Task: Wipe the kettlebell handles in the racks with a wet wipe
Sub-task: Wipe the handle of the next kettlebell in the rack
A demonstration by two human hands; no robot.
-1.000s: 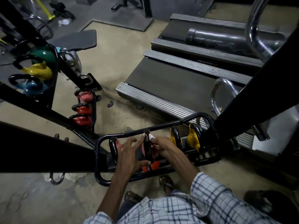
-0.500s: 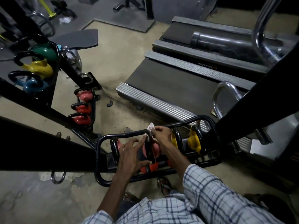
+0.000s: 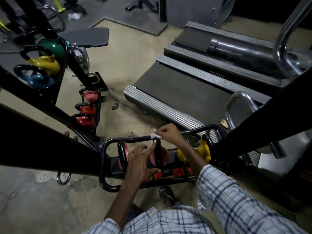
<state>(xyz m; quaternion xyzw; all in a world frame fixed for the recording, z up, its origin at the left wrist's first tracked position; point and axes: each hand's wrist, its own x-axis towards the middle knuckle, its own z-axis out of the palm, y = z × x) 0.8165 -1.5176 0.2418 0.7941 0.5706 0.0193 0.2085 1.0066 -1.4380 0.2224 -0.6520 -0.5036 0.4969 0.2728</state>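
A low black tube rack (image 3: 108, 146) in front of me holds several kettlebells: pink ones on the left, yellow ones (image 3: 203, 150) on the right, orange ones below. My left hand (image 3: 141, 159) grips the black handle (image 3: 159, 156) of a pink kettlebell (image 3: 154, 157), forefinger and thumb at its two ends. My right hand (image 3: 170, 133) pinches a small white wet wipe (image 3: 155, 135) against the far top end of that handle, at the rack's rail.
Another rack at the left holds green, yellow (image 3: 44, 62) and blue kettlebells, with pink and red ones (image 3: 86, 110) lower down. Black frame bars cross at left and right. A treadmill (image 3: 182, 92) lies ahead. My sandalled foot (image 3: 167, 195) stands by the rack.
My right hand has carried the wipe up along the handle, from its middle to the far top end by the rail. My left hand has kept its hold.
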